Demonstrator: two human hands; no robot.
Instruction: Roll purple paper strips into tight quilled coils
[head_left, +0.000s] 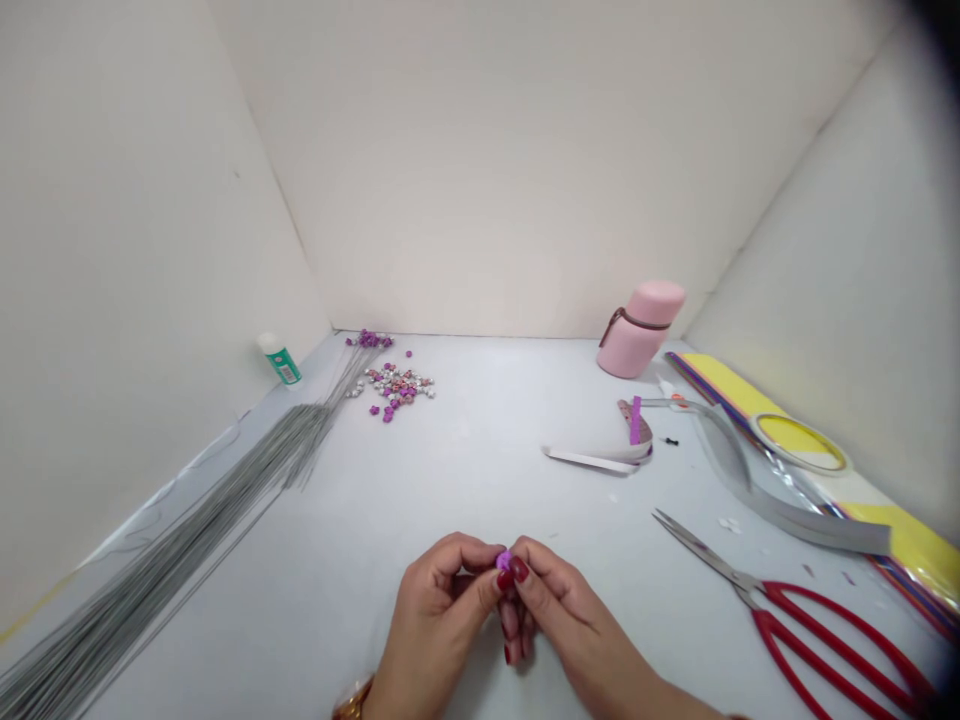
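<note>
Near the front middle of the table, my left hand [450, 590] and my right hand [559, 600] meet fingertip to fingertip. Pinched between both thumbs and forefingers is a small purple folded paper piece [504, 561], mostly covered by the fingers. Its exact shape is hard to make out. Beyond my hands lies a loose pile of tiny purple, silver and pinkish folded stars [401, 386]. Right of the pile, a few paper strips [600, 455] in purple, white and patterned colours lie curled. Scissors with red handles [739, 580] rest to the right of my right hand, blades slightly apart.
A long bundle of thin grey wires [247, 490] runs along the left, with purple stars [367, 339] at its far end. A glue stick [281, 362] stands near the left wall. Right are a pink flask [637, 330], a tape roll [801, 443], yellow sheets [720, 380] and a grey strip [795, 515].
</note>
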